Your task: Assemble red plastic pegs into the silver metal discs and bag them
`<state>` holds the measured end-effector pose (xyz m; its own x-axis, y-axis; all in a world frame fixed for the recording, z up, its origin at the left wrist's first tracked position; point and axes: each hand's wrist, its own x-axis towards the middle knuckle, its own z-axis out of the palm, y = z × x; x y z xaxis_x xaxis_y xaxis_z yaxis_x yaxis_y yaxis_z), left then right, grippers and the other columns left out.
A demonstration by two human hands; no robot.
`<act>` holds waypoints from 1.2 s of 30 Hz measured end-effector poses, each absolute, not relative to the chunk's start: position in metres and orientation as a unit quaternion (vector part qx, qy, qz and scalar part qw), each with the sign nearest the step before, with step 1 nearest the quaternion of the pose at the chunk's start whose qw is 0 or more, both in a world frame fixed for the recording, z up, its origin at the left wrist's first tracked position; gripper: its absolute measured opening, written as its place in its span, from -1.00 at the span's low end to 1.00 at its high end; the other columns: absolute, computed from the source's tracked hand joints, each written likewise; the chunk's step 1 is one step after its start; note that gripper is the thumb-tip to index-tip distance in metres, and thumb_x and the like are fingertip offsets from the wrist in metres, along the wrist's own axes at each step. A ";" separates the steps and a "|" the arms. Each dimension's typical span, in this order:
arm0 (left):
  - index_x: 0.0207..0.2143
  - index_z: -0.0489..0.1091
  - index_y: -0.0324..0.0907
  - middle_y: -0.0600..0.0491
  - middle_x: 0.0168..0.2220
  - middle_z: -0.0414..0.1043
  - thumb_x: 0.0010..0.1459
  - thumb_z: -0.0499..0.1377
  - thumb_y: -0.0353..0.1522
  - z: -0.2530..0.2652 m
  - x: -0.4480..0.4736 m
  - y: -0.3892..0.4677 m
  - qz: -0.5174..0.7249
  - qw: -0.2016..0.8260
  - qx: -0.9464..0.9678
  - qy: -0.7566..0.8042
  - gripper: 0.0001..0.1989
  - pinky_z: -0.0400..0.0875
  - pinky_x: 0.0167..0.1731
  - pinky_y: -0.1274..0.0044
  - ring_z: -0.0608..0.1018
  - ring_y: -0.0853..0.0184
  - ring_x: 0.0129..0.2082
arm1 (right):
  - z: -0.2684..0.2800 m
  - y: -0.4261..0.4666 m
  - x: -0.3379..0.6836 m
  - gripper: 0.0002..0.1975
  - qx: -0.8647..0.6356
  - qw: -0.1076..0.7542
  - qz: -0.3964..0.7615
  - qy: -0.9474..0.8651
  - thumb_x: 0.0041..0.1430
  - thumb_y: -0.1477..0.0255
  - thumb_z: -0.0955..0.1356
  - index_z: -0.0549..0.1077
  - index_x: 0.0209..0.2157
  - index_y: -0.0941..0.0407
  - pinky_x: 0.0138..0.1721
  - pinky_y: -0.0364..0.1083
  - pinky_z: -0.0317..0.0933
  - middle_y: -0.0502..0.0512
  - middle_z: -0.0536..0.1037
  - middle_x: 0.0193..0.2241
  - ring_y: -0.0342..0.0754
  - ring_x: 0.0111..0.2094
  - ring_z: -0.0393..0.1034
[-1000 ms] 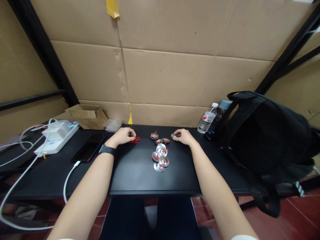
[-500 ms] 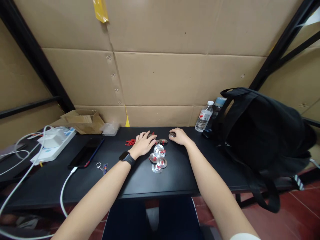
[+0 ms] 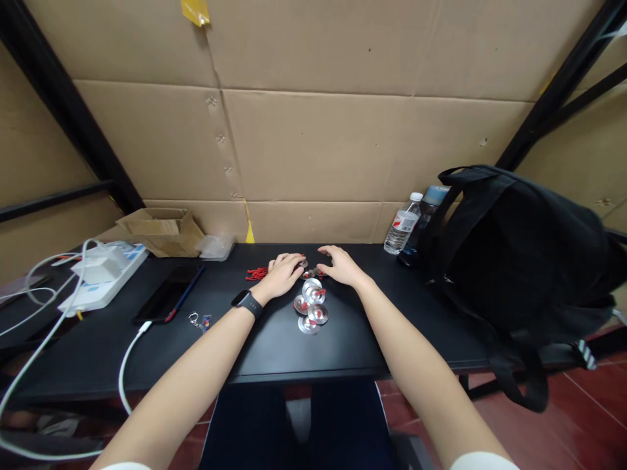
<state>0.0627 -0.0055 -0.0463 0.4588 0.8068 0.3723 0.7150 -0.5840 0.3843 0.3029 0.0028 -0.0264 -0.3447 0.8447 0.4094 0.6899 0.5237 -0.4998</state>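
Note:
Small silver finger cymbals with red cords lie on the black table. My left hand (image 3: 283, 274), wearing a dark watch, curls its fingers and thumb round one finger cymbal (image 3: 304, 264) near the far edge. My right hand (image 3: 341, 266) is opposite, thumb and forefinger apart, its thumb at the edge of another cymbal (image 3: 320, 273). Between the hands lies a further cymbal (image 3: 307, 274). Nearer me, a loose cluster of several cymbals (image 3: 317, 314) overlaps. A heap of red cord (image 3: 256, 274) rests left of my left hand, partly hidden by it.
To the left are a phone (image 3: 169, 294) on a white cable, a power strip (image 3: 102, 281), a keyring (image 3: 200, 321), a paper bag (image 3: 164, 232) and a clear plastic box (image 3: 216, 247). Rightward stand a water bottle (image 3: 403, 225), a darker bottle (image 3: 425, 212) and a black backpack (image 3: 519, 254).
My right hand has moved left toward my left hand, bringing its cymbal beside the others; its fingers have spread. My left fingers have drawn in round their cymbal. The view has tilted slightly downward.

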 end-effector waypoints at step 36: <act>-0.33 0.42 -0.12 0.10 -0.26 0.57 0.15 0.29 -0.40 -0.002 0.064 -0.040 0.457 0.026 0.800 0.387 -0.92 0.28 -0.07 0.42 0.55 0.25 -0.15 | -0.013 -0.024 0.266 -0.43 -0.276 0.419 0.546 -0.671 -0.09 0.35 0.61 0.51 0.00 0.06 0.04 0.00 0.40 0.12 0.58 -0.05 -0.04 -0.10 0.50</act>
<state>0.0644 -0.0401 -0.0023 0.2821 0.6433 0.7118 0.5950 -0.6993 0.3962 0.2665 -0.0243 -0.0127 -0.4969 0.8273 0.2619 -0.0871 0.2528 -0.9636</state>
